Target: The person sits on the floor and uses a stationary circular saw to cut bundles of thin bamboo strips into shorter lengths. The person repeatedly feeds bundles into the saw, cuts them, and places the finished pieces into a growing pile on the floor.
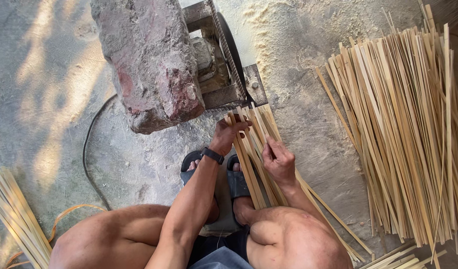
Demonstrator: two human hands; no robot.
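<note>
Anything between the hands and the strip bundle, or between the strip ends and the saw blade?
Nothing visible. The left hand and right hand already grip the bamboo strips. The strip ends sit right below the saw blade, no object between. The stone block lies off to the side.

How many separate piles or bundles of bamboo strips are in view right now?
4: the bundle in both hands by the saw, the big pile on the right, a small pile at bottom left, and some ends at the bottom right edge; more may lie out of frame.

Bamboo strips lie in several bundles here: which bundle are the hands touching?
The small bundle by the saw, between left hand and right hand; the big right pile and lower-left bundle lie untouched.
</note>
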